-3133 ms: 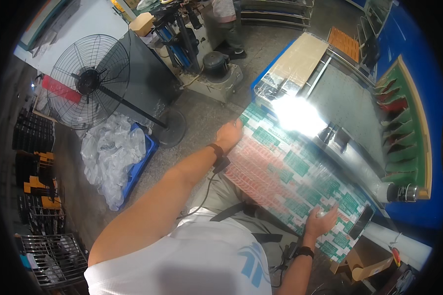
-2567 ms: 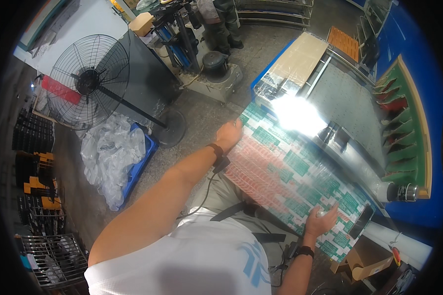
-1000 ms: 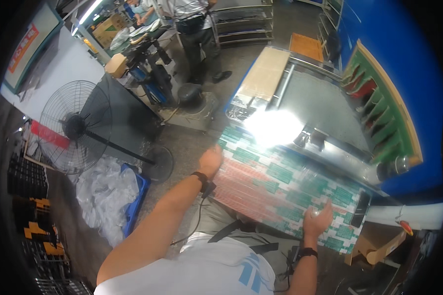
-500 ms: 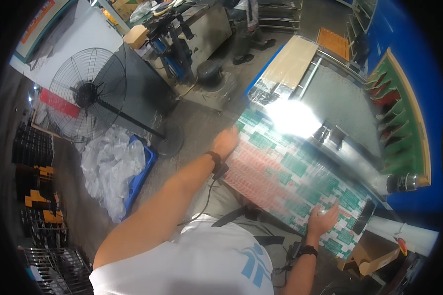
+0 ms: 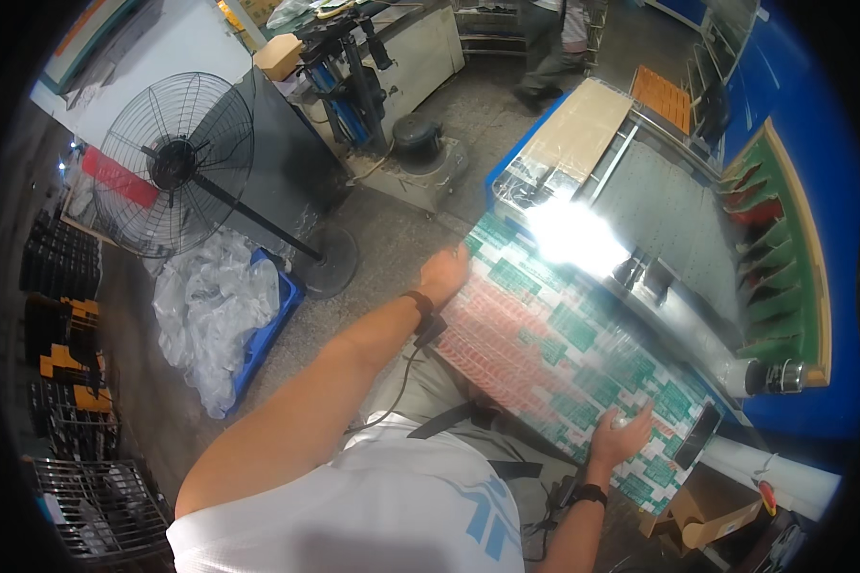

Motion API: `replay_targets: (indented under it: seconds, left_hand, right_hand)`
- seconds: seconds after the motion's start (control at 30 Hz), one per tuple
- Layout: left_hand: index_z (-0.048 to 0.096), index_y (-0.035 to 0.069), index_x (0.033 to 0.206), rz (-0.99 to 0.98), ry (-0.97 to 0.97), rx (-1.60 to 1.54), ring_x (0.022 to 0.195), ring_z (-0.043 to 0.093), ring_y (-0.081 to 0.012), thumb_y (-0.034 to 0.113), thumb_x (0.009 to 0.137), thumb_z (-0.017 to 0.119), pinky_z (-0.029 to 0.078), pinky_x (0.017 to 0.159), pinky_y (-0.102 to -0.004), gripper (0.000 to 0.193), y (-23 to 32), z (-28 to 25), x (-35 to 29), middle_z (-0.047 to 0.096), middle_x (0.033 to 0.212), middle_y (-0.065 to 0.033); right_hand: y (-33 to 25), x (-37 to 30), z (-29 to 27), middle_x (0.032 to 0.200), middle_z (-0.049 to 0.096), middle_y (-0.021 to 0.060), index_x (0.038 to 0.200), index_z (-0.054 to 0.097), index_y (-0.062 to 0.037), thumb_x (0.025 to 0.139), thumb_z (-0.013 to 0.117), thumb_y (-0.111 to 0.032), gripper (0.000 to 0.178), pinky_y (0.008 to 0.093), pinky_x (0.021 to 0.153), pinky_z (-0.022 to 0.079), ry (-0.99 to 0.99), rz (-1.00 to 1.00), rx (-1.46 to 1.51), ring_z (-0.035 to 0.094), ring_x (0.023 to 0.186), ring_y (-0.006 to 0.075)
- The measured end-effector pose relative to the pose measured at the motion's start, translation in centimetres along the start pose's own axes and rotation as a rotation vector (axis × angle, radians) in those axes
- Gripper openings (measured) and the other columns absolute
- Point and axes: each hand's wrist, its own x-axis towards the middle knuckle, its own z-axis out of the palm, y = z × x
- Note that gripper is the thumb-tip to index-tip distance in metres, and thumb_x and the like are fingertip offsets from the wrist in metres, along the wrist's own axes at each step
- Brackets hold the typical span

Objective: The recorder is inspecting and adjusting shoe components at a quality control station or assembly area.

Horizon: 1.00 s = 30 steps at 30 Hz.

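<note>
A long panel (image 5: pixel 554 353) covered in green, white and red printed tape slants across in front of me, along the near side of a machine. My left hand (image 5: pixel 444 275) grips the panel's left edge, its fingers partly hidden. Near the panel's right end, my right hand (image 5: pixel 623 437) lies on the surface with fingers stretched out. A small whitish spot shows at its fingers, too blurred to name. Behind the panel, the machine's grey bed (image 5: pixel 655 205) carries a bright glare, and a metal roller (image 5: pixel 698 315) runs along its front.
To the left stands a pedestal fan (image 5: pixel 174 164), beside a blue tray (image 5: pixel 269 329) heaped with clear plastic film (image 5: pixel 205 315). A cardboard box (image 5: pixel 712 501) sits at lower right, below a white tube (image 5: pixel 774 468). At the back, a person (image 5: pixel 554 48) is near a bench.
My view has shifted slightly, and the person at the back appears farther right with changed leg positions. Both my hands keep their places on the panel.
</note>
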Motion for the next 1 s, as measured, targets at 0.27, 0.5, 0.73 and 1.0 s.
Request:
replay_targets:
  seconds: [0.27,0.5,0.73,1.0]
  left_hand:
    - [0.075,-0.001,0.133,-0.005,-0.002,-0.021,0.124,0.070,-0.0521,0.056,0.113,0.038,0.053,0.111,-0.0564,0.071,0.19,-0.28,-0.43,0.074,0.127,-0.0358]
    - [0.074,-0.002,0.134,0.014,0.013,-0.019,0.123,0.071,-0.0525,0.056,0.113,0.038,0.054,0.110,-0.0573,0.072,0.27,-0.36,-0.56,0.075,0.127,-0.0352]
    - [0.073,-0.004,0.135,0.012,0.024,-0.034,0.122,0.071,-0.0527,0.054,0.112,0.041,0.052,0.111,-0.0558,0.070,0.65,-0.67,-0.90,0.075,0.125,-0.0364]
    - [0.074,-0.004,0.134,0.003,-0.001,-0.028,0.123,0.070,-0.0525,0.054,0.113,0.040,0.052,0.111,-0.0556,0.070,0.69,-0.74,-0.85,0.074,0.127,-0.0357]
  right_hand:
    - [0.07,0.00,0.06,0.139,0.067,0.0237,0.166,0.045,0.0008,0.094,0.075,-0.025,0.082,0.0535,0.111,0.048,0.018,-0.021,-0.018,0.065,0.124,0.0399]
    - [0.02,0.02,0.10,0.136,0.068,0.0229,0.166,0.046,0.0007,0.092,0.075,-0.025,0.083,0.0531,0.111,0.049,0.031,-0.030,-0.021,0.065,0.123,0.0397]
    - [-0.10,0.06,0.00,0.136,0.068,0.0227,0.165,0.046,0.0011,0.093,0.075,-0.025,0.083,0.0531,0.111,0.049,0.028,-0.024,-0.017,0.065,0.124,0.0398]
    - [-0.11,0.06,-0.19,0.136,0.068,0.0230,0.165,0.046,0.0016,0.093,0.075,-0.026,0.083,0.0543,0.112,0.048,-0.019,0.008,-0.003,0.064,0.124,0.0400]
